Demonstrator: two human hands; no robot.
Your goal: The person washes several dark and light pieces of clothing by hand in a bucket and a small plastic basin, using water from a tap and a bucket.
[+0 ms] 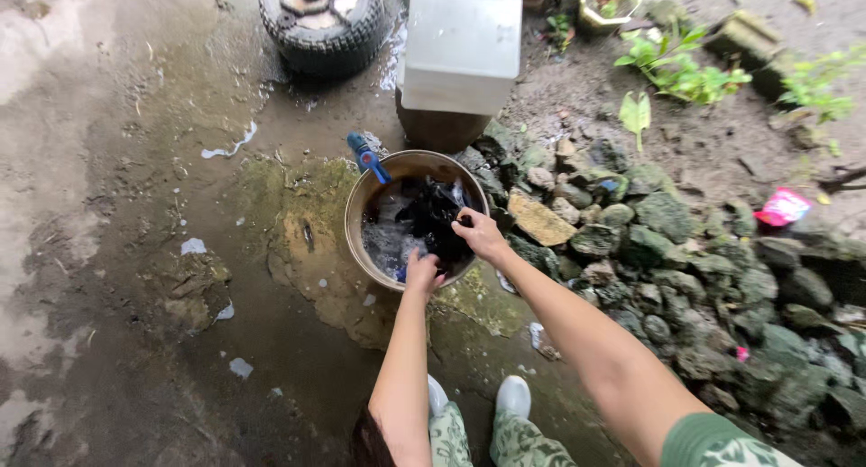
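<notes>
Head view looks straight down over my own arms to a round metal basin (356,216) standing on wet, muddy concrete (135,205), with soapy water and a dark wet cloth (433,216) heaped inside it. The basin stands just far of my feet and close to the left of a bank of mossy stones (667,241); I judge that puts it within easy reach of both arms while bending over.

My left hand (420,273) is at the near rim, fingers curled down into the water and closed on the near end of the dark cloth. My right hand (478,232) is at the right side of the basin, fingers bunched shut around an upper fold of the same cloth. Both grips look tight, the cloth bunched between them just above the suds.

A blue-handled brush (368,157) rests on the far left rim. Beyond the basin a white box (460,47) sits on a dark stump, and a tyre (323,25) lies at the far left. A pink wrapper (783,207) lies on the ground at the right.
</notes>
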